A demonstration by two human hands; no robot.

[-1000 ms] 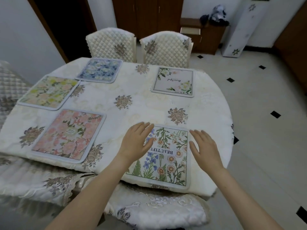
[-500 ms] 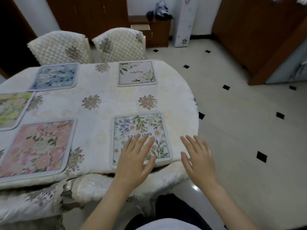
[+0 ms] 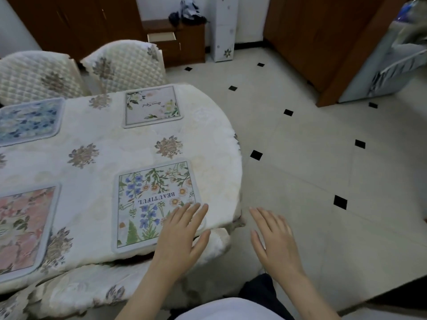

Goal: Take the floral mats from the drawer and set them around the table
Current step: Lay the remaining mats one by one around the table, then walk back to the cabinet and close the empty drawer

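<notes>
the "beautiful" wildflower mat (image 3: 155,205) lay flat at the near right end of the oval table (image 3: 215,144), close to its rounded edge. the left hand (image 3: 182,236) was over the mat's near right corner with straight, spread fingers, gripping nothing; whether it touched the mat could not be told. the right hand (image 3: 273,239) hung past the table edge over the tiled floor (image 3: 312,158), fingers likewise straight and apart, empty.

the step in hand looked like a last check of this mat's position. to do it well, the mat should sit square to the table edge and fully on the top, since its near edge ran close to where the tablecloth (image 3: 129,148) drops away; a flat palm pressing and sliding would shift it without curling a corner.

three other mats were in view: a pale rose one (image 3: 152,106) at the far side, a blue one (image 3: 27,121) to the far left, a pink one (image 3: 20,227) at the near left. two quilted chairs (image 3: 122,65) stood behind the table, and a small cabinet's drawer (image 3: 161,36) stood open beyond them. a covered chair seat (image 3: 76,294) jutted below the table edge and could crowd the person's legs.
</notes>
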